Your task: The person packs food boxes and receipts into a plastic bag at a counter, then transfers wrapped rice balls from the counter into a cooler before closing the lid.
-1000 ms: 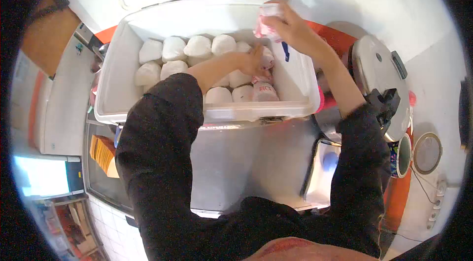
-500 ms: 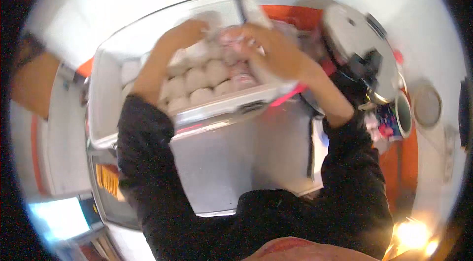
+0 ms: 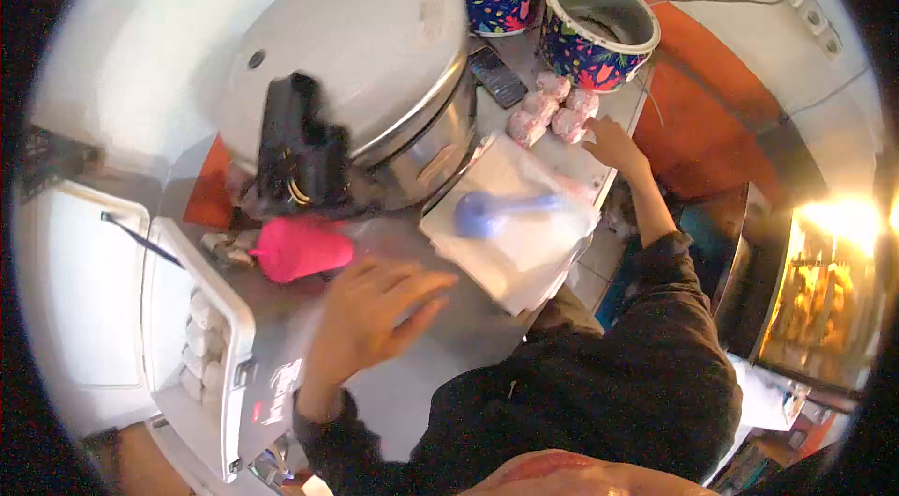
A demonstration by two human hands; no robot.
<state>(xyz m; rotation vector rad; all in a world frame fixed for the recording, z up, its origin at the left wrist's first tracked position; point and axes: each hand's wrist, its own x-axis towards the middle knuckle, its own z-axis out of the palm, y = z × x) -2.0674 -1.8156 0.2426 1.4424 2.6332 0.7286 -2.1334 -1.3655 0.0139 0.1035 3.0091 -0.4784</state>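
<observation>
My right hand [image 3: 615, 148] reaches to the small group of plastic-wrapped pinkish-white balls [image 3: 569, 125] on the counter. Its thumb and index finger are apart at the edge of the nearest ball; whether they touch it is hard to tell. Over the grey work surface hovers my left hand [image 3: 375, 318], fingers stretched out and nothing in them, slightly blurred. A pink plastic cup [image 3: 302, 251] lies on its side just beyond it. Between my hands, a blue spoon-shaped utensil [image 3: 482, 217] rests on a stack of pale sheets [image 3: 510, 264].
A large steel pot with lid [image 3: 351, 46] stands at the back left. Two floral rice cookers [image 3: 599, 39] and a phone [image 3: 497, 77] are behind the balls. An open white cooler [image 3: 245, 327] holds several pale balls. At right glows a lit glass cabinet [image 3: 824, 299].
The view has swung right, away from the cooler. Both hands have left the cooler; my right hand, earlier at a pinkish wrapped item, is now beside the wrapped balls on the counter.
</observation>
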